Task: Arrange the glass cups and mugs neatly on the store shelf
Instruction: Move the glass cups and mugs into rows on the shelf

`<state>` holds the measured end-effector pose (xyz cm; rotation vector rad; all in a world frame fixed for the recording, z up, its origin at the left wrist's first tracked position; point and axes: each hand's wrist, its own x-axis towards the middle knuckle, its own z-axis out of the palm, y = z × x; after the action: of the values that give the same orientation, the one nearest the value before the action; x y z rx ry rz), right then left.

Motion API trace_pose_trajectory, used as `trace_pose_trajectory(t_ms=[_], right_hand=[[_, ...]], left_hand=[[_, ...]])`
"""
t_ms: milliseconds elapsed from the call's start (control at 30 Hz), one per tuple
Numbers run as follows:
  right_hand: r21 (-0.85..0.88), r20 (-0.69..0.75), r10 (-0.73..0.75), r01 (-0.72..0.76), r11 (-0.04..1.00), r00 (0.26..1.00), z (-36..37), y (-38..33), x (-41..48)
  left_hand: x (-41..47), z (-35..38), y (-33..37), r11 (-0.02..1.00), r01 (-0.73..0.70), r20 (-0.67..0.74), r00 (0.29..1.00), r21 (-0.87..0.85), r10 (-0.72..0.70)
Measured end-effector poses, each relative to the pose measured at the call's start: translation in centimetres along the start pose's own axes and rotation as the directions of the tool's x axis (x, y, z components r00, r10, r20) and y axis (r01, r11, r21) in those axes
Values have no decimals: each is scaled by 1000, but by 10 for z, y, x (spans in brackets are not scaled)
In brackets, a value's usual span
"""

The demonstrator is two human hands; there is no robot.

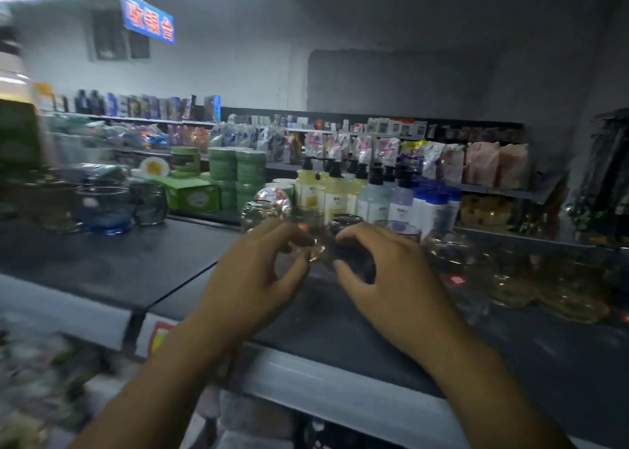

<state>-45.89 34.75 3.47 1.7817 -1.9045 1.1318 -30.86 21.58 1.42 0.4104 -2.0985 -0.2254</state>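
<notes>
The frame is motion-blurred. My left hand (258, 268) curls its fingers around a clear glass cup (299, 241) standing on the dark top shelf (143, 264). My right hand (384, 271) closes on a darker glass cup (350, 241) right beside it; the two cups nearly touch. A round clear glass (262, 213) stands just behind my left hand. Several more clear glass cups (476, 261) crowd the shelf at the right. At the far left stand a blue-bottomed glass (105, 210) and a small grey glass (149, 203).
Pump bottles of soap (340, 189) and white bottles (432, 207) stand behind the cups. Green boxes and stacked green tins (224, 172) sit behind the left shelf. The shelf's pale front edge (323, 380) runs below my wrists. Packed goods fill the far aisle.
</notes>
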Motion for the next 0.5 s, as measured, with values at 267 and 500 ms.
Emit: trace_pose_trajectory(t_ms=[267,500], right_hand=[[18,-3,-31,31,999,1000,93,-96,46],[290,-44,66,-51,956,997,196,-193,84]], left_hand=[[-35,-120,-101,993,117,-34,992,-18,-118],[-69,-225,-208,936,236,-13,969,-262,-248]])
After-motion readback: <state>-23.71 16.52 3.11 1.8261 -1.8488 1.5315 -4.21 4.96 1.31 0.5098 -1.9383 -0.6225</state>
